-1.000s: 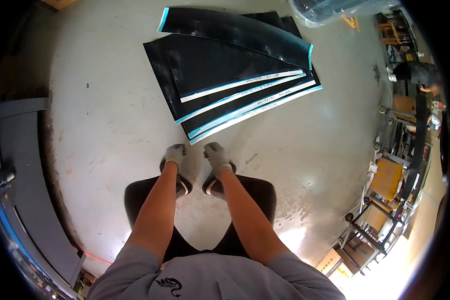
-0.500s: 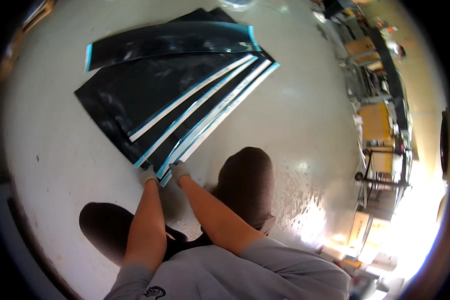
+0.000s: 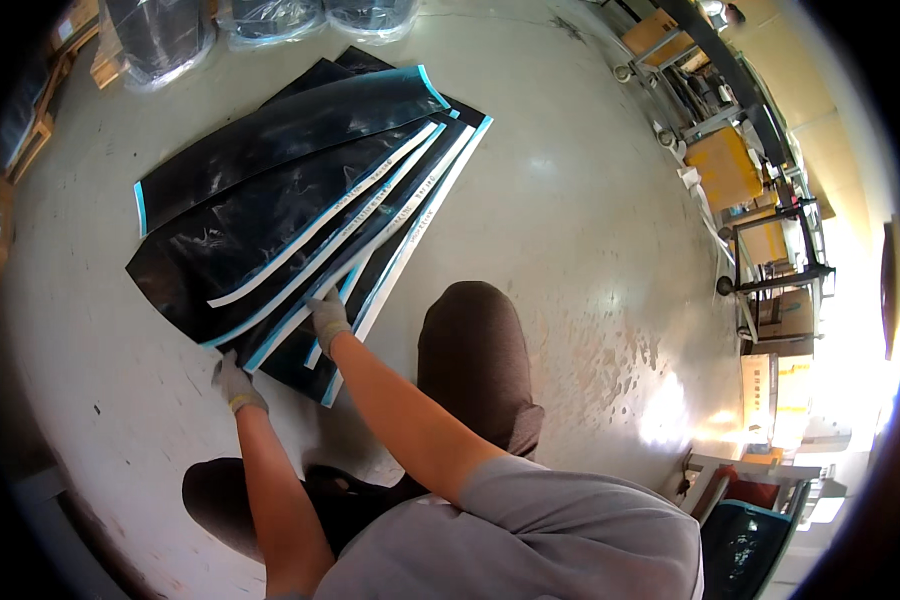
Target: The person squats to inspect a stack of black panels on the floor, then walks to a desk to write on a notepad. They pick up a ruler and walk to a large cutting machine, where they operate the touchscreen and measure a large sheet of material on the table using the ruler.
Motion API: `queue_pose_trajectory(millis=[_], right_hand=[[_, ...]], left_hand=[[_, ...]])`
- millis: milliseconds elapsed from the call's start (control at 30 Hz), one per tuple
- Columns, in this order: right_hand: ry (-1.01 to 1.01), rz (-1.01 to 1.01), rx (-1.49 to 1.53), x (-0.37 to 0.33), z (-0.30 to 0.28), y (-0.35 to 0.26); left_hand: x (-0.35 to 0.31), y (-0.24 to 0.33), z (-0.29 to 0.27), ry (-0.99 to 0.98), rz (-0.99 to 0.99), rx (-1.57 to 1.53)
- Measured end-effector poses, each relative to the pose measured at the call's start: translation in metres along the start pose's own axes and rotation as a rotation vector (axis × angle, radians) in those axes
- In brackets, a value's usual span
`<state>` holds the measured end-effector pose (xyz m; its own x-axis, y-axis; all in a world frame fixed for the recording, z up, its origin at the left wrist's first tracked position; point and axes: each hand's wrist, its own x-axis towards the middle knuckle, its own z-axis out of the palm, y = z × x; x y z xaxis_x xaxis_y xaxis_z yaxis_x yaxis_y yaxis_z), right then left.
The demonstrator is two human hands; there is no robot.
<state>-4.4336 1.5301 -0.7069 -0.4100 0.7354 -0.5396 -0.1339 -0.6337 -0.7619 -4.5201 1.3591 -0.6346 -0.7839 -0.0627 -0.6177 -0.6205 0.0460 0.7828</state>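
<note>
Several black sheets (image 3: 240,225) lie overlapped in a fan on the floor. White and light-blue strips (image 3: 402,217) run along their right-hand edges. My right hand (image 3: 328,318), in a grey glove, is closed on the edge of an upper sheet, which is lifted over another strip below. My left hand (image 3: 238,385), gloved too, is closed at the near end of the same sheets, its fingertips partly hidden against the edge. A further black sheet (image 3: 290,140) with light-blue ends lies across the far side of the fan.
Plastic-wrapped dark bundles (image 3: 270,20) stand at the far left, beside wooden pallets (image 3: 32,140). Along the right are wheeled racks (image 3: 770,250) and cardboard boxes (image 3: 722,165). A frame holding another black sheet (image 3: 745,545) is at the lower right. My knee (image 3: 475,360) is close to the sheets.
Both hands have moved left and apart. The near ends of the upper sheets have shifted left, fanning wider and showing more of the strips below. The head view has shifted too.
</note>
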Motion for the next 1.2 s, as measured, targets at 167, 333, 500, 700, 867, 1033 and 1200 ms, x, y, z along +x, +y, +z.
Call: queue_pose_trajectory(millis=[167,333,500,700,867,1033,1200], right_hand=[[-0.09,-0.134,-0.816,0.005,0.007,0.023],[-0.142,-0.007,-0.926,-0.017,0.009,-0.034],[-0.113,0.096,-0.729,0.018,0.006,-0.021],[-0.203,0.129,-0.419,0.043,0.02,-0.016],[0.064,0.155,-0.687,0.001,0.03,-0.026],[0.146,0.462,-0.605,-0.003,0.026,-0.026],[-0.177,0.161,-1.01,0.028,0.034,0.013]], left_hand=[[0.01,-0.058,-0.026,0.152,-0.298,0.109],[0.031,-0.11,-0.026,-0.037,-0.52,-0.213],[0.051,-0.138,-0.018,-0.161,-0.575,-0.446],[0.072,-0.125,0.023,-0.223,-0.561,-0.478],[0.1,-0.121,0.014,-0.196,-0.527,-0.429],[0.102,-0.155,-0.003,-0.166,-0.582,-0.368],[0.13,-0.225,-0.031,-0.684,-0.018,0.392]])
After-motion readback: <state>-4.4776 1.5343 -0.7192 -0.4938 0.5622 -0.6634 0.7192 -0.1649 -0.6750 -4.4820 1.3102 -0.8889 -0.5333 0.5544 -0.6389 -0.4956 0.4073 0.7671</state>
